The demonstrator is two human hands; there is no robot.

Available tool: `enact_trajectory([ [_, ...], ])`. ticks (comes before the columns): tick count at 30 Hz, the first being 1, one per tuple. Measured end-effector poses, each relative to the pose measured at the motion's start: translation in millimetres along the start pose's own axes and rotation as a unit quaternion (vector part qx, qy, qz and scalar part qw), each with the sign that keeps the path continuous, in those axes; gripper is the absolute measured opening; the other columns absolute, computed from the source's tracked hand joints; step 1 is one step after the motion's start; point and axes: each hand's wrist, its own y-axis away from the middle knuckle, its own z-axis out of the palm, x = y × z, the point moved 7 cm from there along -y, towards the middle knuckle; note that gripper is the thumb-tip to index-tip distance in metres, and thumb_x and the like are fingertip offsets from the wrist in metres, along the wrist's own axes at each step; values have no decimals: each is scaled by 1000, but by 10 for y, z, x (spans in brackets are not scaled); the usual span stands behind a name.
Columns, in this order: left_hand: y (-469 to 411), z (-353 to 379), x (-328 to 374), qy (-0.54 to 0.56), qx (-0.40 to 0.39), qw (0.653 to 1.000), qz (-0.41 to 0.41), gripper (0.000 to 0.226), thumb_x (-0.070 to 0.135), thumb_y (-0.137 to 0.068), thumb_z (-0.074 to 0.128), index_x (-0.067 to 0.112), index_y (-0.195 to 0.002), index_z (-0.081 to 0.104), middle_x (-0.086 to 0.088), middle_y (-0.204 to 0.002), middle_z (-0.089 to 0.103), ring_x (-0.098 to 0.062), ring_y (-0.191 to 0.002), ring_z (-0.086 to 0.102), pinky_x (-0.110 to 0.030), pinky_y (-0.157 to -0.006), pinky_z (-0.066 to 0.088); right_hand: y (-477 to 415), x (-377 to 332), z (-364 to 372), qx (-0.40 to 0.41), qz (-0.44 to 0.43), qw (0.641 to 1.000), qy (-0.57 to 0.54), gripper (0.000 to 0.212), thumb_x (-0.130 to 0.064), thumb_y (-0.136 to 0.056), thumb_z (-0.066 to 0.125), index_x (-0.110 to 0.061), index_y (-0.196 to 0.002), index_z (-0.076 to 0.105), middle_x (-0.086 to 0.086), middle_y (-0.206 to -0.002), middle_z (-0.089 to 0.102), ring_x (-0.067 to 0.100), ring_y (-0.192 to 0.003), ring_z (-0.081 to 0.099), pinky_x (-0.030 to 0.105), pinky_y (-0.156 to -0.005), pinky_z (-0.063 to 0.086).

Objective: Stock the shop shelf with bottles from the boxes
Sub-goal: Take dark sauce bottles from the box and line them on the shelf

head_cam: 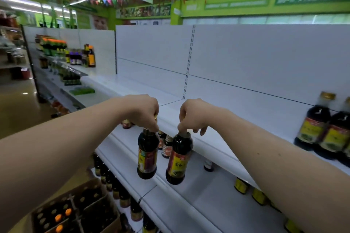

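My left hand (144, 110) grips the cap of a dark sauce bottle (147, 154) with a red and yellow label, which hangs below it. My right hand (193, 115) pinches the neck of a second dark bottle (178, 161), tilted slightly, beside the first. Both bottles hang in front of the white shop shelf (217, 117), over the front of the lower shelf board (189, 200). A few matching bottles (322, 130) stand on the upper shelf at the right. An open cardboard box (75, 212) of bottles sits on the floor at the lower left.
More dark bottles (166, 144) stand on the lower shelf behind the held ones, and a row (117, 185) fills the shelf below. Stocked shelves (66, 53) run along the left. The aisle floor (17, 104) lies at the far left.
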Motion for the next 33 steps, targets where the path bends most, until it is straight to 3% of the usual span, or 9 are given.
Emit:
enact_trajectory([
  [5,-119,-282,396,12,16,1000,13,26,43,-72,76,19,-81,72,0,-79,74,-19,-76,71,-32,-63,58,211,377,-307,34,7,999,-27,24,-20,-82,76,-11,-102,66,11,-95,70,23,-76,75,37,-57,65],
  [13,-250,-721,1332,63,31,997,20,16,33,-72,75,17,-75,73,-1,-61,70,-14,-54,57,-24,-49,47,751,1172,-1011,77,8,994,-71,26,-18,-80,79,-11,-102,66,9,-94,73,23,-82,75,39,-61,66],
  [22,-520,-1169,2586,100,67,991,55,11,29,-77,74,18,-77,74,0,-61,71,-14,-64,64,-27,-53,52,1322,2343,-1785,131,31,987,-84,25,-18,-79,81,-12,-99,68,9,-92,73,22,-80,74,37,-61,65],
  [33,-960,-1277,3962,112,55,981,146,13,30,-80,73,18,-76,74,0,-63,68,-14,-65,62,-28,-55,52,1774,3674,-2006,165,146,973,-72,24,-21,-80,81,-15,-96,65,10,-90,73,27,-78,77,36,-60,65],
])
